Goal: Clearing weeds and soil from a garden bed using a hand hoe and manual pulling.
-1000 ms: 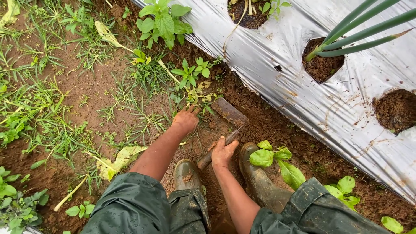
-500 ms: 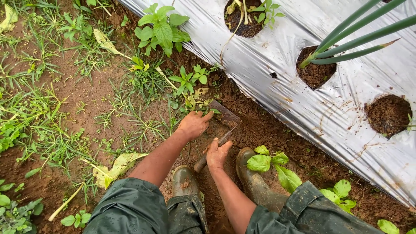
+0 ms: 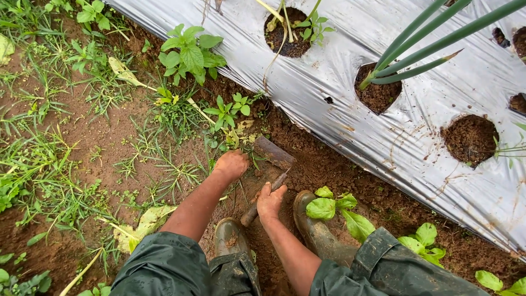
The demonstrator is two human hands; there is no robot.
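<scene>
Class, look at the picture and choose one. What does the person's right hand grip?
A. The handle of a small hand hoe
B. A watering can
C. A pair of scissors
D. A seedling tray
A: the right hand is closed round the wooden handle of the small hand hoe, whose rusty blade rests on the soil beside the left hand, near the silver plastic mulch sheet.

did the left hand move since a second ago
Yes. The left hand has shifted toward the hoe blade and the silver mulch sheet, now almost at the blade's edge.
</scene>
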